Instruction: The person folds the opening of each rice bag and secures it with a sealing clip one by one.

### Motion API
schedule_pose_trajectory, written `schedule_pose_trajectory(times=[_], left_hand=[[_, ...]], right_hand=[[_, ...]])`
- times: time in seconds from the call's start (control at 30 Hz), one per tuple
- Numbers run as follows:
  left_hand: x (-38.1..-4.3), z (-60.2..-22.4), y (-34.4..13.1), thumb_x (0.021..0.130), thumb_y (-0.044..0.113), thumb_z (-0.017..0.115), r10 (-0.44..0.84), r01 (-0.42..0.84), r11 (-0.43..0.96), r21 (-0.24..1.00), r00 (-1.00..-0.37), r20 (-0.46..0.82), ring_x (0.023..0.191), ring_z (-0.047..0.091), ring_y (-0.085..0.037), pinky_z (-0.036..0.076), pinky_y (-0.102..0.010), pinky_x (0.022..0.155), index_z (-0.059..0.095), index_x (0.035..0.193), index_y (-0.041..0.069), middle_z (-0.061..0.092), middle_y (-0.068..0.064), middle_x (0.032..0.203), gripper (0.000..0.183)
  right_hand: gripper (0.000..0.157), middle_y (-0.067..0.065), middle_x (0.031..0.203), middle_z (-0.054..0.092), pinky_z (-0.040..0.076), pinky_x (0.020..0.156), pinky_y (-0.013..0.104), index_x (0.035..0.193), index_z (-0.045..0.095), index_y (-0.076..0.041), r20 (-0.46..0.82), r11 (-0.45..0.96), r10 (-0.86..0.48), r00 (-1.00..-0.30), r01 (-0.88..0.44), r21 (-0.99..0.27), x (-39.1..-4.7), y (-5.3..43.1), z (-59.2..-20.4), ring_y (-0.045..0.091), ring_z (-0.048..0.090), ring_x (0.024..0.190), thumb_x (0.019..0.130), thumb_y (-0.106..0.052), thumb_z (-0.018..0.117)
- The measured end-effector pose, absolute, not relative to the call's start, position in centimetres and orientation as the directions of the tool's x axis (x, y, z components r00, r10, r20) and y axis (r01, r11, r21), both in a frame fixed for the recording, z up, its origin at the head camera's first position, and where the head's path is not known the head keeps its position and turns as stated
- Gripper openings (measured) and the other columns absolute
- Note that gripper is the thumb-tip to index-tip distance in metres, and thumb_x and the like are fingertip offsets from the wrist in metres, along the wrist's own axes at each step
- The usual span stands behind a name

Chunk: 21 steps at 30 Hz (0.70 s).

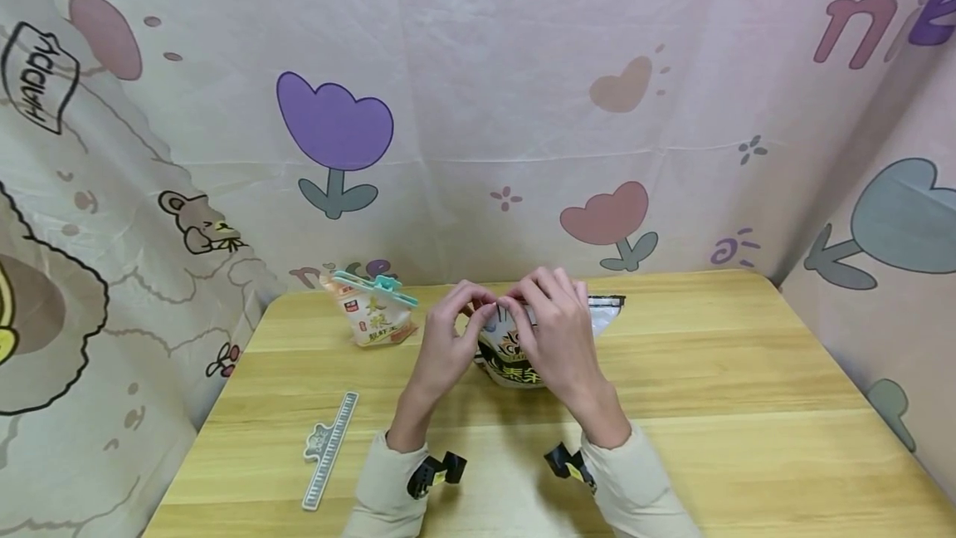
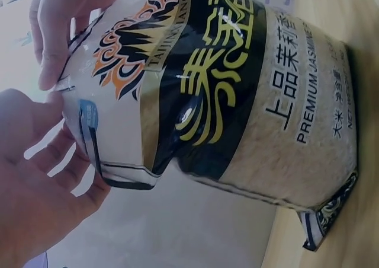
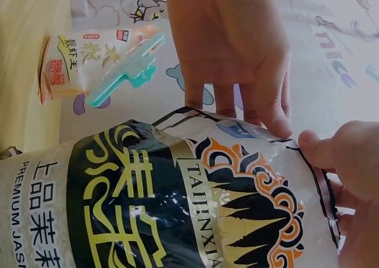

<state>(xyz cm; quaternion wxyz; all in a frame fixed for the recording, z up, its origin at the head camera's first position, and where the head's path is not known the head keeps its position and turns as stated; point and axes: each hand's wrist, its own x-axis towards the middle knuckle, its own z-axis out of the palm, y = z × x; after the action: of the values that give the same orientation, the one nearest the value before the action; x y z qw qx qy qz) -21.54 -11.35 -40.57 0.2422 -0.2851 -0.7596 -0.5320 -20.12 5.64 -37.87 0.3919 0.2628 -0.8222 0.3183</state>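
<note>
A bag of jasmine rice [image 1: 515,372] stands upright on the table, with a black and gold label and see-through lower part showing grains [image 2: 254,143]. My left hand [image 1: 446,343] pinches the bag's top edge between thumb and fingers. Close beside it, my right hand [image 1: 560,335] pinches the same edge, the two thumbs almost meeting. In the right wrist view, the left hand [image 3: 237,48] has its fingers behind the bag and its thumb on the near side. The bag's top corner near the left hand is folded down, as the left wrist view shows.
A smaller food packet [image 1: 373,322], its top closed by a teal sealing clip [image 1: 381,285], stands at the back left. A grey-white sealing clip [image 1: 329,451] lies at the front left. A printed cloth [image 1: 463,106] hangs behind the wooden table [image 1: 709,372].
</note>
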Motion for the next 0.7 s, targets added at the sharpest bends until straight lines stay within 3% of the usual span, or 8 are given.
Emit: schedule_pose_trajectory(times=[0.7], left_hand=[[-21.40,-40.50,-10.90,0.103,0.005,0.061,0.177,0.704,0.288,0.649,-0.705,0.686,0.080,0.057,-0.018,0.052,-0.035,0.072,0.065,0.098,0.006,0.062,-0.001,0.090,0.007]], right_hand=[[0.008,0.000,0.087,0.061,0.029,0.069,0.037,0.089,0.072,-0.009,0.818,0.655,-0.194,-0.541,-0.692,-0.303,-20.10,5.60,-37.95,0.023,0.047,0.080,0.095,-0.015,0.075]])
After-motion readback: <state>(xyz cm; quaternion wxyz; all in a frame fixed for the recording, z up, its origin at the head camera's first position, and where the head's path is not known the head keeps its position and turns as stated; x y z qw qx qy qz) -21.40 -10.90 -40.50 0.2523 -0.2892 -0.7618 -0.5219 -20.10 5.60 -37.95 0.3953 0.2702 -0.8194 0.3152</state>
